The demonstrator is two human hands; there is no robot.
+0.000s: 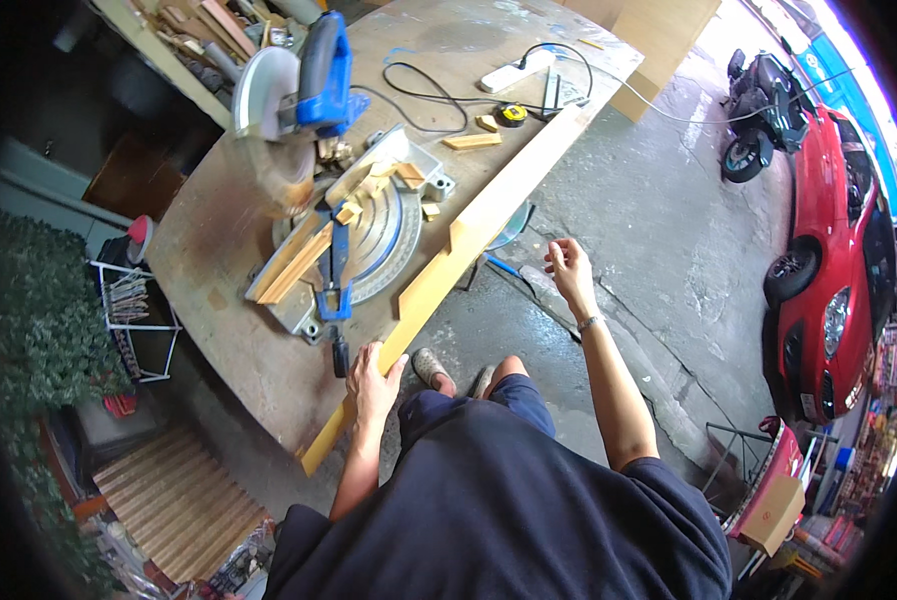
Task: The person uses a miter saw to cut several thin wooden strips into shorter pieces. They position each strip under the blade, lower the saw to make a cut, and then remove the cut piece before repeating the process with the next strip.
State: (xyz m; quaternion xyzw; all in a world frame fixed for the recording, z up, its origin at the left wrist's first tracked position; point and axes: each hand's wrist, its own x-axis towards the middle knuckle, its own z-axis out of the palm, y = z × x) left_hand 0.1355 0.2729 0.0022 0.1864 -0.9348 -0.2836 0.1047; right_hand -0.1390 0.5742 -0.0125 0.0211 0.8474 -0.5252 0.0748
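Looks like board handling between cuts. Long board (pixel 512 192) lies on the table (pixel 204 285), along the edge to the right of the saw (pixel 341 245), near end running past the saw toward the wearer. Left hand (pixel 371 390) is closed round that near part; can't tell how tight. Right hand (pixel 572 275) is half open, fingers loosely curled, nothing visible in it, hanging in the air right of the saw, off the board.

My read: next move wants 2 hands on the board, plus strips (pixel 302 265) and offcuts (pixel 377 187) cleared off the saw bed before any cut.

Unclear: left palm hidden, so is the board under it. Stepped ends: 1 shaped board or 2 overlapping, can't tell. Blade zone is smeared; spinning or not, can't say.
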